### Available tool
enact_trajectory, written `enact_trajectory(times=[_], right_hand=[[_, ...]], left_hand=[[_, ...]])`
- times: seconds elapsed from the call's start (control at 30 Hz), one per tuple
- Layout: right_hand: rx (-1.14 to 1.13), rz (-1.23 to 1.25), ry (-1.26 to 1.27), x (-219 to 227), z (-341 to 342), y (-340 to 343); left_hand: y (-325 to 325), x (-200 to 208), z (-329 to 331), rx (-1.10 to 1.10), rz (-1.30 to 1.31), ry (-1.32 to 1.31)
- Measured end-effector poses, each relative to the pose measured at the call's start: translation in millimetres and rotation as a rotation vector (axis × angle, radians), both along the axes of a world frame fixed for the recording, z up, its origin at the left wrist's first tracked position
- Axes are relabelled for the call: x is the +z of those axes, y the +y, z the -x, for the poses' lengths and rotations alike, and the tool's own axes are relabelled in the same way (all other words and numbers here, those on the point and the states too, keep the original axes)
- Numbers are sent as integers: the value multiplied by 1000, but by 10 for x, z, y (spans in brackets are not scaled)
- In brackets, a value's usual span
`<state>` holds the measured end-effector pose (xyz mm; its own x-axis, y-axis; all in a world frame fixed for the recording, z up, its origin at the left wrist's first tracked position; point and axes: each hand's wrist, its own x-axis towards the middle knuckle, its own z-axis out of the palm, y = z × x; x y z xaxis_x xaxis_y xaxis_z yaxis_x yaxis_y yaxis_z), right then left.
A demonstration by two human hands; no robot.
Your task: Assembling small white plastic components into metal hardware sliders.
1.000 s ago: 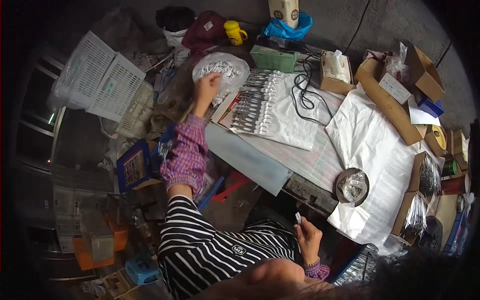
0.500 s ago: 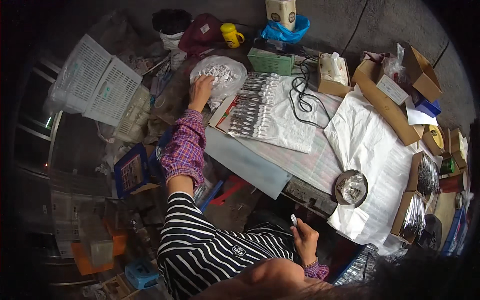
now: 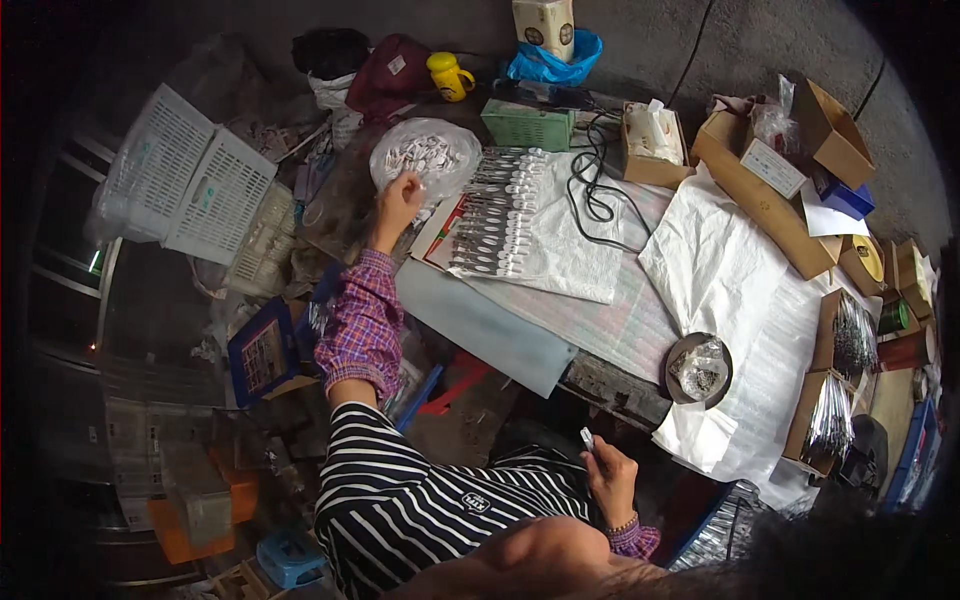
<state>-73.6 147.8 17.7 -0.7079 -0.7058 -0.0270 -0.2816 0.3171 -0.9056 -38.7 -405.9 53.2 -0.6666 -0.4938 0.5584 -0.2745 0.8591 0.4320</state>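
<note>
My left hand (image 3: 398, 200) is at the near edge of a round container (image 3: 455, 190) lined with clear plastic and filled with small white-and-silver pieces (image 3: 425, 152). Its fingers are pinched together; whatever they hold is too small to make out. Right of the container, slim metal pieces (image 3: 500, 212) with white ends lie side by side in a long row on a white sheet. Down by my lap, my right hand (image 3: 612, 478) is closed on a small silver-white piece (image 3: 587, 437), whose tip sticks up past the fingers.
A round dark dish (image 3: 697, 398) with a plastic-wrapped lump sits at the table's near right. Behind the row are a green metal box (image 3: 525, 124) and a black cable (image 3: 590, 215). Cardboard boxes (image 3: 765, 215) line the right side; white plastic baskets (image 3: 215, 200) stand left.
My left hand has drawn back from among the small pieces toward the container's near edge, its fingers now pinched. My right hand stays in place with its piece. The view has shifted slightly.
</note>
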Motion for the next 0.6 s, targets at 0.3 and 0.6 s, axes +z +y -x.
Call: enact_trajectory(times=[0.3,0.6], right_hand=[[-7,11,-27,24,13,-23],[6,45,45,10,18,25]], left_hand=[[129,-111,-80,-26,20,-73],[526,-153,-32,-43,-369,179]])
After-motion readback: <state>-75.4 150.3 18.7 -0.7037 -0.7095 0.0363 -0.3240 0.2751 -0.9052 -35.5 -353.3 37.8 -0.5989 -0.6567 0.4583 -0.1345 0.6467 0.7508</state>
